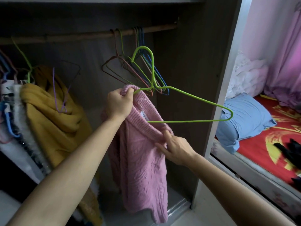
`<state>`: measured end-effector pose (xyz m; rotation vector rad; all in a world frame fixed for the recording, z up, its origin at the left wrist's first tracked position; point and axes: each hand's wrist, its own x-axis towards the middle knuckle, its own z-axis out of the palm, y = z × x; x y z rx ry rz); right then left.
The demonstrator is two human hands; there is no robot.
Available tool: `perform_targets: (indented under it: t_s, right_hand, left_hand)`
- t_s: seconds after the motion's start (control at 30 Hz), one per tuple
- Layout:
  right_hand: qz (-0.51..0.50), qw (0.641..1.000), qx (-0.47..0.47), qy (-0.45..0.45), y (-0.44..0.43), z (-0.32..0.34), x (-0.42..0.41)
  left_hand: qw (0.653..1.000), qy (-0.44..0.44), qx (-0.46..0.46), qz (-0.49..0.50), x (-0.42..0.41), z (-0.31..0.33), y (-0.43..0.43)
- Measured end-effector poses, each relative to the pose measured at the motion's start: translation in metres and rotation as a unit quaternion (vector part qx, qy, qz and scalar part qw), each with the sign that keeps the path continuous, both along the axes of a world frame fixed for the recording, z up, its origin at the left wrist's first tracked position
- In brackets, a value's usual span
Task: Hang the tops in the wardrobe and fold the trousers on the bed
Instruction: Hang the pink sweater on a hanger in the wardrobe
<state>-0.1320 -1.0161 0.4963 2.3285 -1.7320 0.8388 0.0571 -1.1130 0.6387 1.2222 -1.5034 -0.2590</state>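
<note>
A pink knitted sweater (140,170) hangs in front of the open wardrobe, partly threaded onto a green wire hanger (192,97). The hanger's left arm is inside the neck opening, while its right arm sticks out bare toward the bed. My left hand (119,103) grips the sweater's collar together with the hanger's left arm. My right hand (174,147) pinches the lower edge of the collar. Above, the wooden rail (91,35) runs across the wardrobe. Dark garments (288,150) lie on the bed at the right.
Several empty wire hangers (138,70) hang on the rail behind the green one. A mustard garment (55,115) and other clothes hang at the left. The wardrobe's side panel (228,79) separates it from the bed with its red cover (260,152) and blue pillow (247,118).
</note>
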Motion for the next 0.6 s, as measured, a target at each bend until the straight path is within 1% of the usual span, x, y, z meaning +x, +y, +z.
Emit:
perform_targets:
  t_s: [0.03, 0.07, 0.13, 0.2, 0.27, 0.33, 0.37, 0.4, 0.53, 0.6]
  right_hand:
    - [-0.02, 1.0, -0.011, -0.014, 0.003, 0.0, -0.01]
    - [-0.023, 0.997, -0.045, -0.055, 0.007, 0.001, -0.02]
    - [-0.002, 0.978, -0.096, -0.185, 0.017, 0.005, -0.036]
    - [0.011, 0.946, -0.131, -0.298, 0.02, 0.009, -0.039]
    - [-0.035, 0.907, -0.175, -0.382, 0.017, 0.016, -0.033]
    - [-0.082, 0.869, -0.193, -0.448, 0.014, 0.024, -0.028]
    - [-0.089, 0.861, -0.191, -0.463, 0.014, 0.025, -0.028]
    - [-0.09, 0.864, -0.184, -0.459, 0.014, 0.023, -0.029]
    - [-0.064, 0.912, -0.123, -0.386, 0.015, 0.015, -0.034]
    - [-0.073, 0.918, -0.109, -0.373, 0.013, 0.008, -0.034]
  left_hand:
    - [1.0, 0.007, 0.001, 0.002, 0.005, -0.001, -0.004]
    - [1.0, 0.005, 0.0, 0.01, 0.011, -0.002, -0.008]
    - [1.0, -0.016, 0.006, 0.026, 0.024, -0.007, -0.015]
    - [0.999, -0.023, 0.033, 0.024, 0.03, -0.014, -0.02]
    - [0.998, -0.013, 0.056, 0.012, 0.029, -0.02, -0.021]
    - [0.998, 0.006, 0.067, -0.005, 0.025, -0.025, -0.021]
    - [0.997, 0.015, 0.069, -0.013, 0.023, -0.027, -0.02]
    - [0.997, 0.021, 0.068, -0.022, 0.021, -0.027, -0.018]
    - [0.996, 0.016, 0.045, -0.078, 0.001, -0.02, -0.012]
    - [0.996, 0.01, 0.043, -0.079, -0.009, -0.02, -0.008]
